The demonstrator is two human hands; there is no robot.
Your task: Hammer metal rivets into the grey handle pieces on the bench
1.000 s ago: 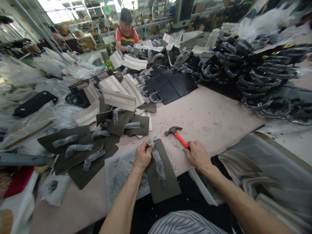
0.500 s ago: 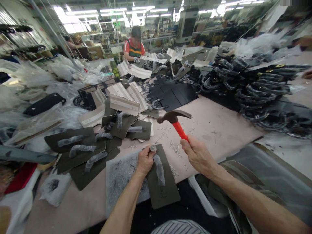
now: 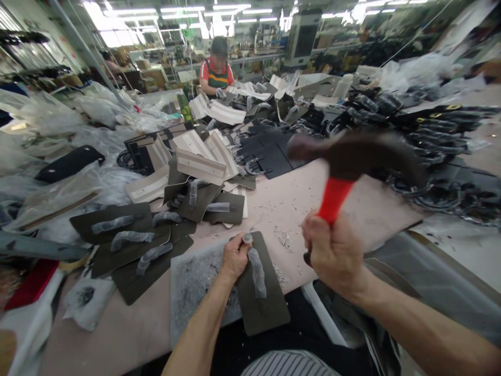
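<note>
My right hand (image 3: 334, 253) grips the red handle of a hammer (image 3: 354, 156), raised high and blurred, its dark head above the table. My left hand (image 3: 234, 257) pinches a small metal punch (image 3: 247, 238) upright on the top end of a dark olive panel (image 3: 260, 303). A plastic-wrapped handle (image 3: 257, 272) is fixed along that panel. The panel lies partly on a grey pad (image 3: 193, 284) at the table's near edge.
More olive panels with wrapped handles (image 3: 129, 245) lie to the left. Beige and black panels (image 3: 199, 156) pile behind, and black straps (image 3: 422, 136) heap at the right. Small metal bits (image 3: 282, 237) scatter on the pink table (image 3: 313, 193). Another person (image 3: 217, 65) works at the far end.
My right hand took the hammer from the table and swung it up and toward the camera. My left hand kept the punch on the panel.
</note>
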